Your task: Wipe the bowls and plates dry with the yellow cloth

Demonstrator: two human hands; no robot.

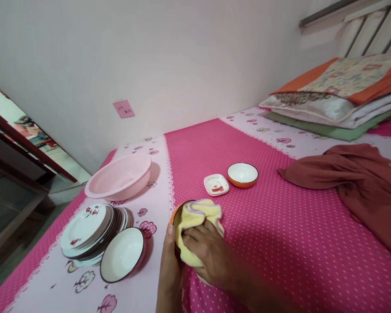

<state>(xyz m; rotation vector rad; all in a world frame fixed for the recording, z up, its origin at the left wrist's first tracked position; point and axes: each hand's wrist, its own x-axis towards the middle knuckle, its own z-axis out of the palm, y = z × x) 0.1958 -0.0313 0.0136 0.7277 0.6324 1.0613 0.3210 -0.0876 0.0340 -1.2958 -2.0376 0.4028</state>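
Observation:
My left hand (170,265) grips the rim of an orange bowl (175,214) that is tilted on its side over the pink bedsheet. My right hand (206,253) presses a yellow cloth (195,219) into the bowl, fingers closed on the cloth. Most of the bowl is hidden behind the cloth and my hands.
A stack of flowered plates (87,232) and a white bowl with a dark rim (122,254) lie at the left, behind them a pink basin (120,176). A small square dish (216,184) and an orange bowl (243,174) sit further back. Brown garment (355,182) and folded bedding (339,100) at right.

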